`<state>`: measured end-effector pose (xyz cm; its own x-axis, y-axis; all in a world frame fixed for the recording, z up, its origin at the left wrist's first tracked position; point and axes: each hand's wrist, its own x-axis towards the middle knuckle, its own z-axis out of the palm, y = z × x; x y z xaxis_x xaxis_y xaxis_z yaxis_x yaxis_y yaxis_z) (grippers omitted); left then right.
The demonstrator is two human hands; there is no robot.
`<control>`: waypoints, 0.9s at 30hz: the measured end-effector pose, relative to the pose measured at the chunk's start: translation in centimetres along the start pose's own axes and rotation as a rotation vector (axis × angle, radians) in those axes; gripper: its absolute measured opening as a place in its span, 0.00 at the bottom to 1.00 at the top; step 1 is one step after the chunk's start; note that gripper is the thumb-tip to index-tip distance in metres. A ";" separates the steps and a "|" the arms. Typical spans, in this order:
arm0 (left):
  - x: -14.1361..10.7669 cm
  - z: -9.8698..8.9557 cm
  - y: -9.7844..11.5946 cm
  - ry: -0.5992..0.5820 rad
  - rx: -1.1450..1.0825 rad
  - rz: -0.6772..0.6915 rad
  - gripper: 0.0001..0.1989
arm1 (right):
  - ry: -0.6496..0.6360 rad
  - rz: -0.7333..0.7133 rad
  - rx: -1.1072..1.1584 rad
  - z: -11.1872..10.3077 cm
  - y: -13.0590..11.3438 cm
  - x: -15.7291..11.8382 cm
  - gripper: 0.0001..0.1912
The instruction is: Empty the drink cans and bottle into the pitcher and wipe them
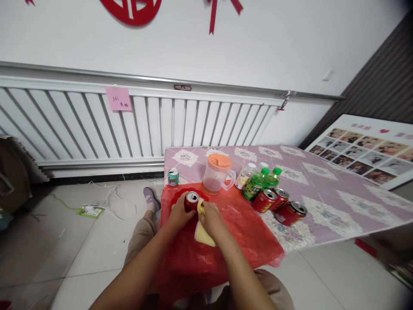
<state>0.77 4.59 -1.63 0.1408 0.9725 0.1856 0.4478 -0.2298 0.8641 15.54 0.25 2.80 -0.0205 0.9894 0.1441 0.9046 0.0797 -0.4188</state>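
Note:
My left hand (181, 212) is wrapped round an upright red drink can (192, 197) with its top opened. The can stands at a round red tray (176, 197) near the table's left end. In my right hand (209, 217) is a yellow cloth (204, 235), bunched between closed fingers beside the can and hanging down toward me. Whether the cloth touches the can is hidden by my fingers. A red plastic sheet (248, 241) lies under both hands. Just beyond them stands a clear pitcher (213, 174) with an orange lid.
A small teal can (173, 177) stands left of the pitcher. To the right are green-capped bottles (253, 186), white-capped bottles and several red cans (265, 200), one lying tilted (288, 214). A white radiator (187, 125) runs behind the table. A power strip (90, 211) with cables lies on the floor.

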 end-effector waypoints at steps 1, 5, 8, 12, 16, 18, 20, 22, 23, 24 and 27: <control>0.2 -0.1 -0.2 0.000 -0.037 0.019 0.38 | 0.000 -0.002 0.020 0.1 0.3 -0.3 0.16; 0.7 -0.8 -0.5 -0.034 -0.091 0.076 0.37 | 0.067 0.026 0.101 -1.3 1.6 -0.7 0.20; 0.8 -1.2 0.3 -0.056 -0.125 0.079 0.36 | 0.170 0.049 0.152 -3.1 1.8 0.0 0.20; 0.7 -1.0 1.9 -0.165 -0.268 0.072 0.36 | 0.270 -0.005 0.223 -3.8 0.8 0.8 0.22; 0.6 -0.9 3.1 -0.142 -0.418 0.129 0.33 | 0.266 -0.082 0.393 -2.6 0.2 0.3 0.26; 0.6 -1.1 3.4 -0.131 -0.456 0.122 0.34 | 0.253 -0.024 0.539 -2.0 0.4 -0.1 0.27; 0.6 -1.4 3.8 -0.136 -0.444 0.084 0.35 | 0.248 0.056 0.712 -1.6 0.7 -0.6 0.27; 0.5 -1.7 4.3 -0.137 -0.424 0.053 0.35 | 0.264 0.144 0.900 -1.3 1.0 -1.1 0.26; 0.4 -1.8 4.6 -0.136 -0.433 0.042 0.35 | 0.280 0.197 1.009 -1.1 1.2 -1.3 0.25; 0.4 -1.8 4.9 -0.130 -0.458 0.031 0.35 | 0.296 0.258 1.131 -0.9 1.2 -1.5 0.25; 0.3 -1.9 5.7 -0.097 -0.569 -0.014 0.37 | 0.316 0.421 1.539 0.0 1.3 -2.1 0.25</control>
<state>1.71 3.61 4.19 0.2311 0.9611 0.1516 -0.0909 -0.1338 0.9868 16.73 -1.72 1.99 0.3639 0.9238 -0.1192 -0.4383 0.0569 -0.8970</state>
